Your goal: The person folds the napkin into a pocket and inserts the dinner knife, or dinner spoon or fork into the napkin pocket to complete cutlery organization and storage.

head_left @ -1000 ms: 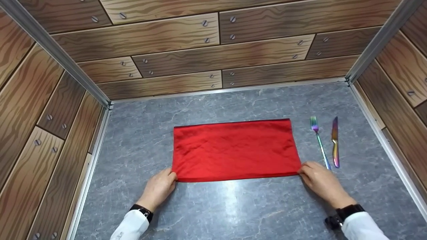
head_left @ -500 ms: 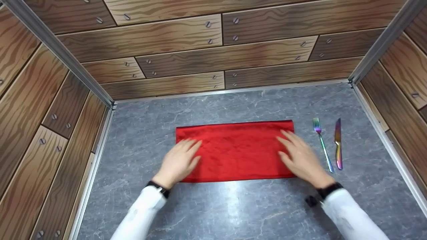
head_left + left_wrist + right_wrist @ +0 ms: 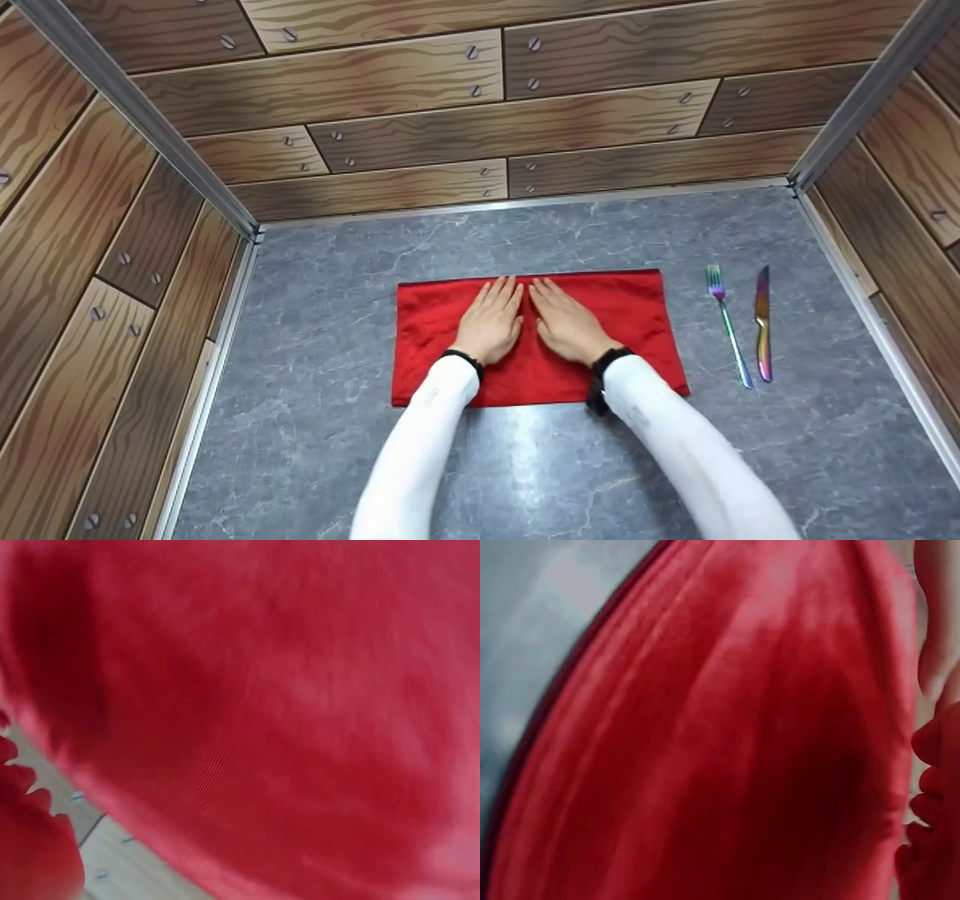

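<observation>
A red cloth (image 3: 435, 322), folded into a wide rectangle, lies on the grey marbled table. Near the middle of it my left hand (image 3: 491, 321) rests with straight fingers that point to the cloth's far edge. Just to the right, my right hand (image 3: 568, 322) lies on the same cloth, its fingers also straight and angled inward. A narrow strip of cloth shows between the two hands. In the left wrist view the cloth (image 3: 262, 720) fills most of the picture, as does the cloth (image 3: 727, 735) in the right wrist view; only parts of the fingers show there.
Right of the cloth lie a rainbow-coloured fork (image 3: 726, 319) and a matching knife (image 3: 763, 330), side by side. Wood-patterned panels (image 3: 420, 112) enclose the table (image 3: 315, 315) at the back, left and right, with metal strips along the edges.
Both hands have let go of the cloth's near corners, moved inward and away over it, and now lie on its middle with straight fingers. The fork and knife have not moved.
</observation>
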The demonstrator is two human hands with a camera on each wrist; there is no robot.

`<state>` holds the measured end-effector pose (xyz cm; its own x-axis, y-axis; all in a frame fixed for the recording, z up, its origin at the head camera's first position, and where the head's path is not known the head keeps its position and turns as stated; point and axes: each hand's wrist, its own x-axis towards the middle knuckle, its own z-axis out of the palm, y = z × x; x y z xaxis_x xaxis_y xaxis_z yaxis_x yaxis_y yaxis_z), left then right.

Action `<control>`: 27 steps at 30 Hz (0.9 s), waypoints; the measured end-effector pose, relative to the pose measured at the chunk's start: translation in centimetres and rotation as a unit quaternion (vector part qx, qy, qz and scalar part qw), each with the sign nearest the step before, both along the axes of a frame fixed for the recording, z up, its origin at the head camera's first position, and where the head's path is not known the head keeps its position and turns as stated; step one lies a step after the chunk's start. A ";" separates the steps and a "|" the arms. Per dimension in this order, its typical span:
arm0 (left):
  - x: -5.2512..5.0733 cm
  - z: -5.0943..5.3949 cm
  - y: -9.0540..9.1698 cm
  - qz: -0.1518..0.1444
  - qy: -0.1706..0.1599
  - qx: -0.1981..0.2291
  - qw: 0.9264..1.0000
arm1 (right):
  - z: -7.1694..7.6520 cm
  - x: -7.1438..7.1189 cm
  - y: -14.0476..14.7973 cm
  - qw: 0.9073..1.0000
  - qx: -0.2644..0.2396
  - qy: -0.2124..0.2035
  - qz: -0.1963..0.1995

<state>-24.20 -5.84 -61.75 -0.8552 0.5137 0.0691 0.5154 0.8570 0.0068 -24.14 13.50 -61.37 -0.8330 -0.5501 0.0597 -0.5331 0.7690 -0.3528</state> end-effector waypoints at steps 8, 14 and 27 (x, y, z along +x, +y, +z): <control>-1.2 -1.7 0.9 0.008 -0.021 -0.029 0.999 | -2.2 -0.8 -0.5 0.999 0.024 0.008 -0.035; -1.2 -2.4 1.0 0.035 -0.044 -0.053 0.997 | -2.3 -1.1 -0.8 0.998 0.058 -0.001 -0.038; -1.4 -2.2 0.4 0.058 -0.078 -0.045 0.994 | -2.4 -2.0 -0.5 0.998 0.057 0.013 -0.029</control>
